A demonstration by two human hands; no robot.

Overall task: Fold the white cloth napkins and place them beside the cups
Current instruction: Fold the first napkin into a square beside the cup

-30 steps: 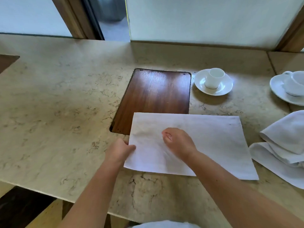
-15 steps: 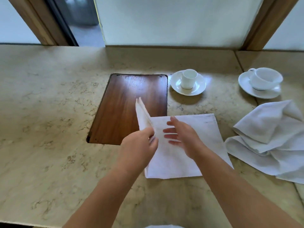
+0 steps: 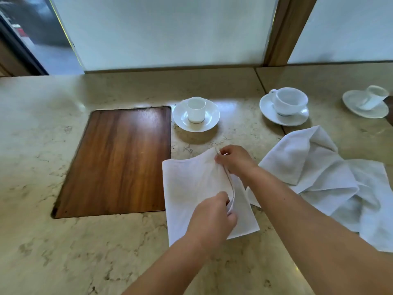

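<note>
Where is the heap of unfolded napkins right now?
In the head view, the heap of napkins lies on the counter at right, just beyond the right hand, in front of the big cup on its saucer.

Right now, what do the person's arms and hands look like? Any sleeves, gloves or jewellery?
Both forearms are bare up to the frame's edge: no sleeves show. The left hand and right hand wear no gloves, and I see no rings, watch or bracelet on either wrist.

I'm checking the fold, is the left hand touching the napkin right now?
Touching. The head view shows the left hand pinching the near end of the napkin's raised folded edge, cloth passing between its fingers.
</note>
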